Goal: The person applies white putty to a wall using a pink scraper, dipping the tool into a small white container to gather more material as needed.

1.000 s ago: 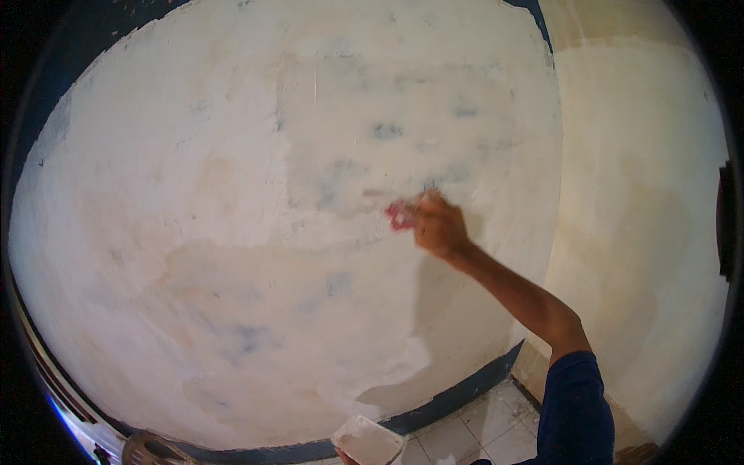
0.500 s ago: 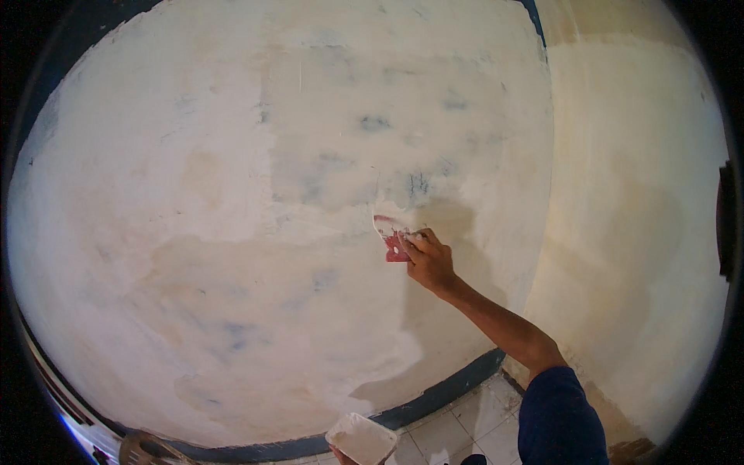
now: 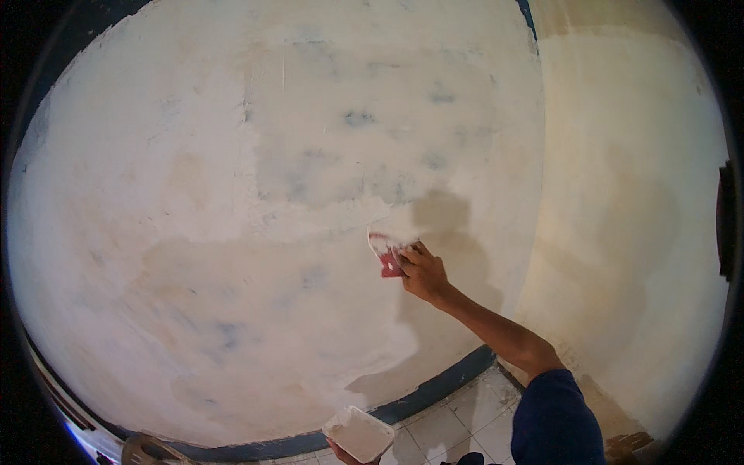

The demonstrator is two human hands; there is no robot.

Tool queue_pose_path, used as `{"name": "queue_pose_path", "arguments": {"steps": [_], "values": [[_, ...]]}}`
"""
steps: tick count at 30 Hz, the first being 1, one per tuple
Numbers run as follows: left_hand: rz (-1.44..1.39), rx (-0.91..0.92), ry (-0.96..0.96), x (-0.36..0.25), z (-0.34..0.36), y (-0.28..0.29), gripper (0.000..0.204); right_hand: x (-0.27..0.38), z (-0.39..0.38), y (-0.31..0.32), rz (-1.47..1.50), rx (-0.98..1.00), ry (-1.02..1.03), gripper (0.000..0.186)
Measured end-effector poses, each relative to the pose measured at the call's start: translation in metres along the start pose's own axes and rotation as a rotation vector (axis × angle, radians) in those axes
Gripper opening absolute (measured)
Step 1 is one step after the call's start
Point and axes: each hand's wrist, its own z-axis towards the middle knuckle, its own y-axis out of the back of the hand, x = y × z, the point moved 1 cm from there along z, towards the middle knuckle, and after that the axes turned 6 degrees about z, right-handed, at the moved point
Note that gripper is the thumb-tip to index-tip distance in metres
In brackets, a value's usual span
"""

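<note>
Plastered wall (image 3: 194,155), off-white, blotched grey-blue, with dark blue skirting band (image 3: 434,390) at its foot. Left to right: brown slotted object (image 3: 139,447), cut by the lower edge. Left hand (image 3: 341,452), fingers curled under one side of a tub, remainder hidden. White squarish tub (image 3: 339,422), tilted, pale paste inside. Red putty spreader (image 3: 389,268), paste-smeared, at the wall; whether touching, cannot tell. Right hand (image 3: 424,273), fingers closed on the spreader. Pale tiled floor (image 3: 438,430). Dark blue sleeve (image 3: 554,418). Cream adjoining wall (image 3: 620,101).
</note>
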Motion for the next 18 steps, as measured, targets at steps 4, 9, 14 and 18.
{"name": "queue_pose_path", "arguments": {"steps": [4,9,14,18], "values": [[0.111,-0.289,-0.044,0.001,-0.001,-0.006,0.073,-0.047,0.026,0.055,0.157,-0.186,-0.022,0.035],[-0.022,-0.07,0.02,0.011,-0.008,0.04,0.073,-0.096,0.068,0.061,-0.102,-0.363,-0.151,0.034],[0.001,-0.027,0.096,0.009,-0.01,-0.029,0.072,-0.029,0.005,-0.019,-0.167,-0.039,-0.042,0.042],[0.047,-0.057,0.038,0.01,-0.007,-0.01,0.071,-0.012,0.024,0.029,-0.012,-0.123,-0.059,0.044]]}}
